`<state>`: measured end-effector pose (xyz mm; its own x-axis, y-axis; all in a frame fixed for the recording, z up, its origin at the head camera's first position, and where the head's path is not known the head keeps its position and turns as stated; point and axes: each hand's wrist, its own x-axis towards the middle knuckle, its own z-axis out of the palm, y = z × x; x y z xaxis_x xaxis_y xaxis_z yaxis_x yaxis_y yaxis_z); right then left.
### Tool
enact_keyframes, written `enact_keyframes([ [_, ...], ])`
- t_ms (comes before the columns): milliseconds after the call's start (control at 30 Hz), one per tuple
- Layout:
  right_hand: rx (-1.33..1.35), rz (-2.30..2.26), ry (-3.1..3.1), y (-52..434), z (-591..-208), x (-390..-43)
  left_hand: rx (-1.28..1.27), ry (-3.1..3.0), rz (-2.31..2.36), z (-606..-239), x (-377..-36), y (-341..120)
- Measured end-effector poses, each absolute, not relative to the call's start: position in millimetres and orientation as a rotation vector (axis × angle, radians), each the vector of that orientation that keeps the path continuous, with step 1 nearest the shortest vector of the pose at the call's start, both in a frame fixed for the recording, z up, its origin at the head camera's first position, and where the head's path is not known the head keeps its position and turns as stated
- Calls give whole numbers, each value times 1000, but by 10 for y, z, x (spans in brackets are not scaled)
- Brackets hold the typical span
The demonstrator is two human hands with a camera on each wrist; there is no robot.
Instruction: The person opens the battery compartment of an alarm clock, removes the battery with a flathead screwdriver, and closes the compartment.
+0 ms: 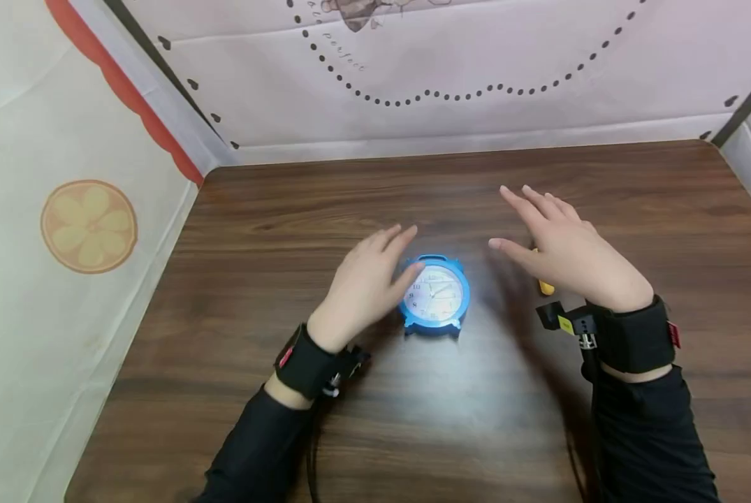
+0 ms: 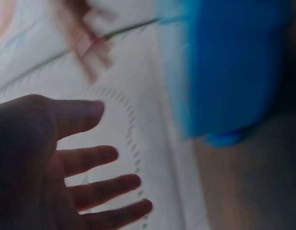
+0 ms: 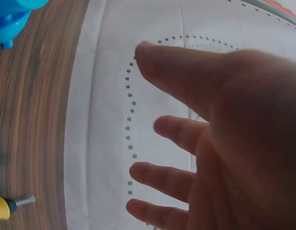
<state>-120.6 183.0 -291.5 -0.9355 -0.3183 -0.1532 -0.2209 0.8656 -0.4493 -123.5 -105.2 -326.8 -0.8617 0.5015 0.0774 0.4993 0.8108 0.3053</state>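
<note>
A: Head view: left hand point(image 1: 365, 283) flat, fingers straight, thumb touching blue clock point(image 1: 436, 297) at its 9 o'clock?

B: Yes. Right hand point(image 1: 566, 251) spread, empty (hovering), over yellow screwdriver point(image 1: 545, 285), clock's 3 o'clock.

Wooden table point(image 1: 476, 419): blue clock point(image 1: 436, 297), yellow screwdriver point(image 1: 545, 285).

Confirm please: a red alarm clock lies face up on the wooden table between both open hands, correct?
Not quite. The alarm clock is blue, not red, as the head view shows. The rest holds: it lies face up on the wooden table between the open left hand and right hand.
</note>
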Motion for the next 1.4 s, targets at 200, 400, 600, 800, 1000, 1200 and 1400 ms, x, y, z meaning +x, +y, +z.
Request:
enact_keyframes([
  [200,-521,-659,2719,1758,-2941,-1291,811,2976,444,-3542,-912,-1159],
  [400,-733,-617,2591,1507,-3173,-1352,650,2984,508,-3619,-710,-1242],
  [600,-860,-609,2535,1331,-3458,-1330,603,2977,541,-3669,-642,-1279],
  [800,-957,-652,2596,1370,-3581,-1256,648,2973,628,-3673,-612,-1264],
  [1000,-971,-656,2682,1495,-3607,-1125,716,2920,697,-3634,-633,-1210],
  [1200,-1010,-643,2749,1566,-3629,-999,674,2842,773,-3575,-620,-1193],
  [1400,-1034,-643,2791,1631,-3607,-884,629,2829,852,-3545,-602,-1233],
])
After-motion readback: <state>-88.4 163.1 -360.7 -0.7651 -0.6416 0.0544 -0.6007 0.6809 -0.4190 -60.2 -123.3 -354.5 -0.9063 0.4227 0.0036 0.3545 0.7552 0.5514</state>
